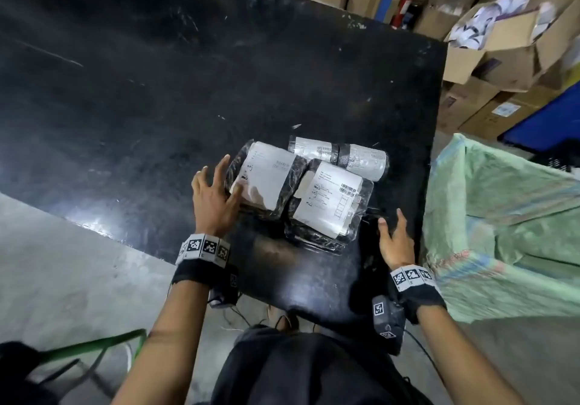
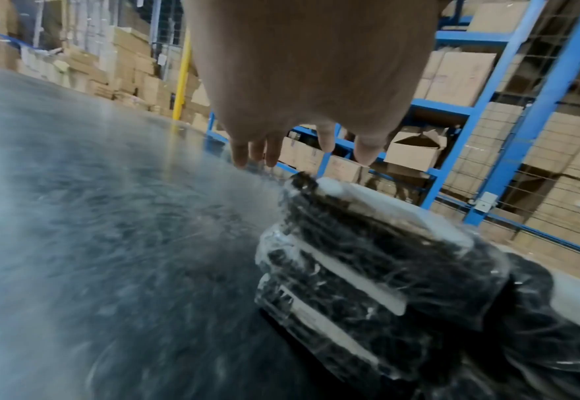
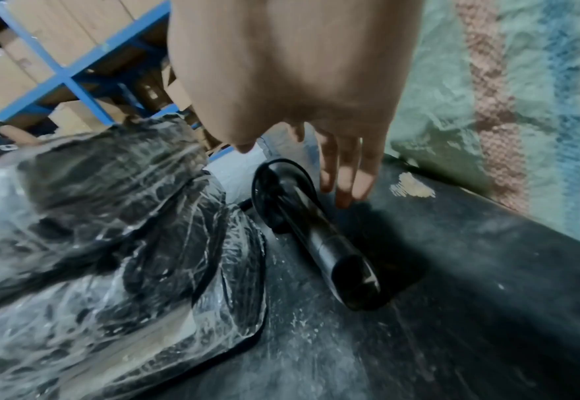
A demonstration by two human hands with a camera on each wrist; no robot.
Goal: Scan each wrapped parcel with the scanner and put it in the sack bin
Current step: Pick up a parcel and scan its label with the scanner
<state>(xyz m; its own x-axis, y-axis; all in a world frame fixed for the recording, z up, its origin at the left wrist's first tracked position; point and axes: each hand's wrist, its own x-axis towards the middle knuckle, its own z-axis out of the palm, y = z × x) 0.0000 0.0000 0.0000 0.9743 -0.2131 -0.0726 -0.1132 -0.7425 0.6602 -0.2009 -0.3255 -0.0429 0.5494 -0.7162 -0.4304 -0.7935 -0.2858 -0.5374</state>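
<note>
Several black, film-wrapped parcels with white labels lie together on the black table. A left stack and a right parcel are nearest, with two rolled parcels behind. My left hand is spread open at the left stack's edge, its thumb over the near-left corner. From the left wrist, its straight fingers hover past the stack. The black scanner lies beside the parcels. My right hand hangs open just above the scanner, holding nothing. The green sack bin stands to the right.
The table's right edge runs close to the sack. Cardboard boxes and blue racking fill the back and right. The grey floor lies to the left, with a green-framed thing low at the left.
</note>
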